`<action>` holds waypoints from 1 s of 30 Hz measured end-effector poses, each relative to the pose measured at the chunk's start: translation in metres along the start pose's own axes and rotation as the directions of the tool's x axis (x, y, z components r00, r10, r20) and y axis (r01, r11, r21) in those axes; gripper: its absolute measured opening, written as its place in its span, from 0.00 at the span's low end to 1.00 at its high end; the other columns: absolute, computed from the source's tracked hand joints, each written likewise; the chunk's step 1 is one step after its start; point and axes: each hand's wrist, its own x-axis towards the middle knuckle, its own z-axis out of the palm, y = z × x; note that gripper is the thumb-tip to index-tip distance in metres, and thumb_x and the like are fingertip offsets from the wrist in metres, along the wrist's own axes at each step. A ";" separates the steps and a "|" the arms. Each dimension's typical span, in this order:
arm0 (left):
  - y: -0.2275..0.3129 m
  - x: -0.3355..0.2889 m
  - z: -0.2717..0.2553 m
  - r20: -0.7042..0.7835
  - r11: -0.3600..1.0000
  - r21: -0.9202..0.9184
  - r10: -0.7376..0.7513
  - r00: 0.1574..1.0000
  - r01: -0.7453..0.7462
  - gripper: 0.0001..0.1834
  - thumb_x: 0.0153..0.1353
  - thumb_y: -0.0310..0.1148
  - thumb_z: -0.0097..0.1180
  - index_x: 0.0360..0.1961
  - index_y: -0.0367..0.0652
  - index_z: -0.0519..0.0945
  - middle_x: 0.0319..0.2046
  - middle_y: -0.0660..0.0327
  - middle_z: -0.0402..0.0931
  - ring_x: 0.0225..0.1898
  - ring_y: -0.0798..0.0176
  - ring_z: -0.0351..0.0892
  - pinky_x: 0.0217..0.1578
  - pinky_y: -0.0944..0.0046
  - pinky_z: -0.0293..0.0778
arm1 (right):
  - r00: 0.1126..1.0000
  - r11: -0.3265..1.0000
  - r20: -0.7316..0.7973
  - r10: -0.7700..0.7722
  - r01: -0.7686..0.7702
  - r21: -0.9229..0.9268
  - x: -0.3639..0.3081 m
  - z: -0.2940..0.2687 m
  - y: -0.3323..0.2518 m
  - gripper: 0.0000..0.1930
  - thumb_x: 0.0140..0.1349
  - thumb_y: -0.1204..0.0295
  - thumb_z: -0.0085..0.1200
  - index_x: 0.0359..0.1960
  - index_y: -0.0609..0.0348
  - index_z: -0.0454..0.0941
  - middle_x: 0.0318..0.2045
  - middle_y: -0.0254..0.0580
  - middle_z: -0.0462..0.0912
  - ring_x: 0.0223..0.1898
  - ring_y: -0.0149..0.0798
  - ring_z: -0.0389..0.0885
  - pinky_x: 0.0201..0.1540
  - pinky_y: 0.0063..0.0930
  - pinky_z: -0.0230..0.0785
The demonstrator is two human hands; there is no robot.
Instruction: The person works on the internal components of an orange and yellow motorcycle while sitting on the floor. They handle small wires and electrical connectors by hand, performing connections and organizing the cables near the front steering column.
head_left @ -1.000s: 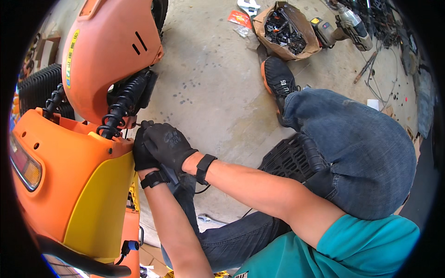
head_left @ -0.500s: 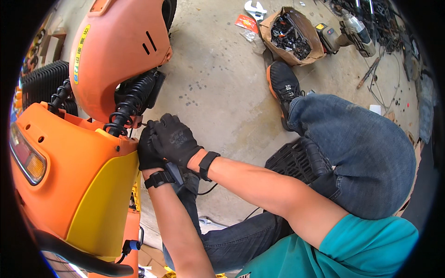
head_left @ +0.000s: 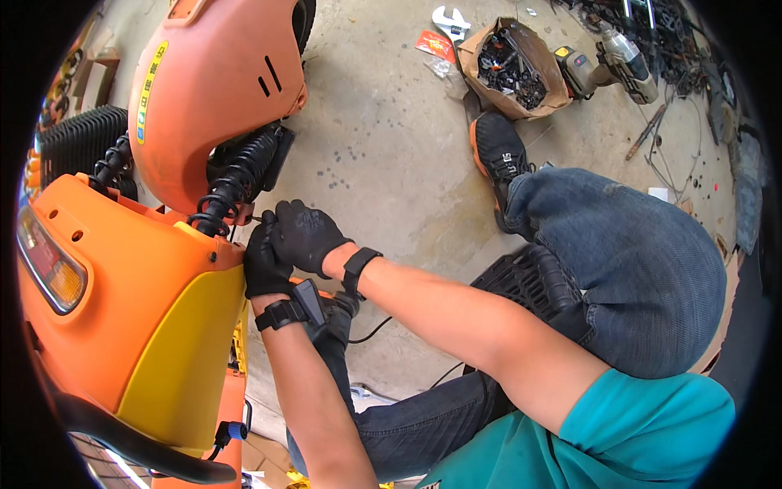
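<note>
Both my hands wear black gloves and sit close together beside the orange vehicle body (head_left: pixel 130 244). My left hand (head_left: pixel 265 265) is closed at the body's edge, below the lower end of a black coil-spring shock absorber (head_left: pixel 232 183). My right hand (head_left: pixel 309 238) touches it from the right, fingers curled in. A thin dark piece (head_left: pixel 256 218) shows at the fingertips, too small to name; what each hand grips is hidden. Above them hangs a faded orange mudguard (head_left: pixel 220 90) over a wheel. A tail light (head_left: pixel 53 265) is set in the body's left side.
An adjustable wrench (head_left: pixel 450 23) lies on the concrete floor near a paper bag (head_left: pixel 538 104) of dark fasteners. A cordless impact wrench (head_left: pixel 607 65) stands right of it. Under my legs is a black plastic crate-like seat (head_left: pixel 529 285). A black handle bar (head_left: pixel 138 452) curves at lower left.
My right hand has shifted slightly, with its fingers more curled against the left hand. The whole view has moved a little; the vehicle appears in the same position.
</note>
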 end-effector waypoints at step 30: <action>0.151 -0.282 0.203 0.229 -0.298 0.936 0.920 0.317 0.190 0.19 0.70 0.37 0.51 0.54 0.32 0.76 0.49 0.47 0.77 0.55 0.51 0.75 0.59 0.55 0.68 | 0.979 0.979 0.140 -0.151 0.168 -0.115 0.018 0.016 0.010 0.16 0.69 0.59 0.44 0.42 0.61 0.72 0.31 0.57 0.83 0.35 0.59 0.82 0.40 0.51 0.72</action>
